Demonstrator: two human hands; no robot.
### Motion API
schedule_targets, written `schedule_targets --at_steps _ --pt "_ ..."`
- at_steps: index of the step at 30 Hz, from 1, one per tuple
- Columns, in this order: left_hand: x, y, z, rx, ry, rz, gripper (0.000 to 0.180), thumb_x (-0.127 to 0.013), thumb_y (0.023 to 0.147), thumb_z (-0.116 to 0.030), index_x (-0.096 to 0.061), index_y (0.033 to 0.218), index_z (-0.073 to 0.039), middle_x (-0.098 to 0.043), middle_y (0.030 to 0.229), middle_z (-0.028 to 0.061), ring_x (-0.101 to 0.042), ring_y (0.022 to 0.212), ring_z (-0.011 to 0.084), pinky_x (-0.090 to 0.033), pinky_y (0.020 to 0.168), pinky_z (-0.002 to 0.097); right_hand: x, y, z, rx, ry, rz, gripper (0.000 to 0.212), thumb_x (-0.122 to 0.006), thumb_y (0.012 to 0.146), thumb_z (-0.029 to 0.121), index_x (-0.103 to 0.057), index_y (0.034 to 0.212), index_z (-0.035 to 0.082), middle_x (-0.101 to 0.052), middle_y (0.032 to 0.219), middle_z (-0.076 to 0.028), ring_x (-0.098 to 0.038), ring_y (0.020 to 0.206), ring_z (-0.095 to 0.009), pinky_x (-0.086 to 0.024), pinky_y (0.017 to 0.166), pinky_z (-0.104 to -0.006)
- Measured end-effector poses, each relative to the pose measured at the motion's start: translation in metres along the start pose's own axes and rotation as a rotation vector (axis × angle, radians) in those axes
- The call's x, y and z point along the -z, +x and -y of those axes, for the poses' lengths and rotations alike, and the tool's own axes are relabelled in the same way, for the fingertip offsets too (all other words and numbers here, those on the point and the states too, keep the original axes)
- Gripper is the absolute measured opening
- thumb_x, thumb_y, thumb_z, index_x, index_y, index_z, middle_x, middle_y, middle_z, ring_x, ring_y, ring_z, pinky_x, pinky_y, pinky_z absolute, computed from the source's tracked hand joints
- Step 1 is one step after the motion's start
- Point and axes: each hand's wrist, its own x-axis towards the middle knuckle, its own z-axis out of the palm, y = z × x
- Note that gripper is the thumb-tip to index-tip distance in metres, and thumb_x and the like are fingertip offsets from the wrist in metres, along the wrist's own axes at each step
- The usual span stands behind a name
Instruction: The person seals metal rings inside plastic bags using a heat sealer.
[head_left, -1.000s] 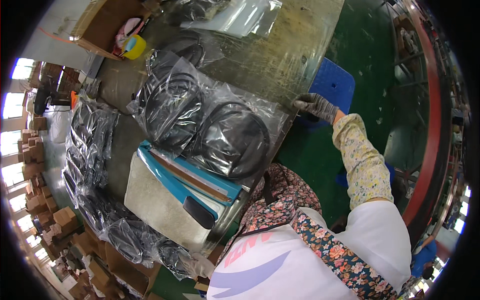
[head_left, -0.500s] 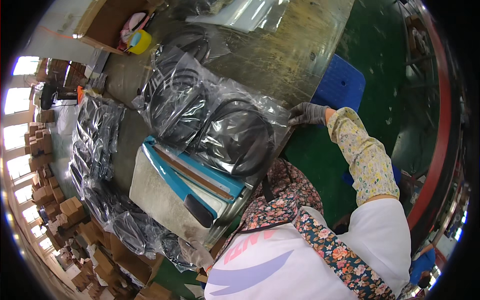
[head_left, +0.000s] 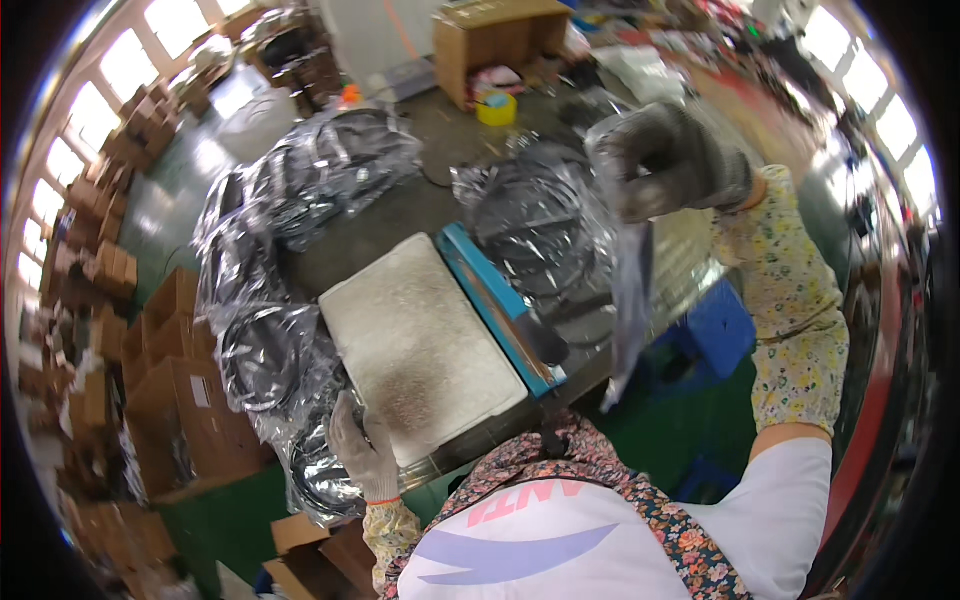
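Observation:
My right hand, in a grey glove, is raised over the right side of the table. Its fingers pinch the top of a clear plastic bag, which hangs down nearly edge-on; what it contains I cannot make out. My left hand, in a pale glove, is low beside the bagged black coils, fingers apart and holding nothing. Between my hands lies a guillotine paper cutter with a worn whitish board and a blue side rail. Its dark handle rests along that rail. Another bagged black coil lies beyond the cutter.
More black bagged bundles line the table's left side. At the back stand a cardboard box and a yellow tape roll. A blue stool is right of the table; open cartons stand on the left.
My right hand has risen from the table's edge, lifting the bag. My left hand has come further into view. The cutter's arm has swung from across the board to its rail; the view has turned.

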Motion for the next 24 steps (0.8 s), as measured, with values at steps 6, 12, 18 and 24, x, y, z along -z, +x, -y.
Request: schedule_targets --at_steps 6,12,18,24 --pt "0.013 0.011 -0.015 -0.003 -0.52 0.083 0.043 -0.061 0.092 -0.008 -0.051 0.132 0.003 -0.061 0.124 0.0184 -0.055 0.119 0.0247 -0.042 0.1 0.0358 0.01 0.077 0.074 0.484 0.482 0.314 0.024 -0.068 0.086 0.019 -0.064 0.071 0.001 -0.061 0.062 -0.006 -0.057 0.049 -0.012 -0.041 0.044 -0.0244" --pt "0.051 0.039 -0.038 0.319 -1.259 0.263 0.062 -0.066 0.088 -0.011 -0.039 0.143 -0.002 -0.064 0.117 0.0086 -0.058 0.1 0.0145 -0.048 0.085 0.0275 -0.04 0.135 0.037 0.755 0.337 0.691 0.023 -0.085 0.072 0.015 -0.072 0.086 0.003 -0.071 0.08 -0.009 -0.063 0.06 -0.02 -0.048 0.059 -0.0337" --pt "0.063 -0.02 0.004 0.647 -1.494 -0.08 0.029 -0.06 0.092 -0.008 -0.061 0.119 0.002 -0.068 0.099 0.0035 -0.062 0.09 0.0107 -0.048 0.084 0.0236 -0.139 0.124 -0.026 0.613 0.241 0.529 0.03 -0.091 0.062 0.015 -0.063 0.072 0.008 -0.061 0.07 -0.003 -0.058 0.066 -0.023 -0.041 0.06 -0.0371" --pt "0.023 -0.049 0.012 0.608 -1.48 -0.353 0.025 -0.058 0.093 -0.002 -0.06 0.117 0.004 -0.067 0.107 0.0114 -0.064 0.093 0.0163 -0.054 0.08 0.0292 -0.168 0.124 -0.034 0.563 -0.023 0.482 0.035 -0.091 0.055 0.017 -0.062 0.071 0.009 -0.058 0.068 -0.005 -0.059 0.066 -0.026 -0.043 0.061 -0.0359"
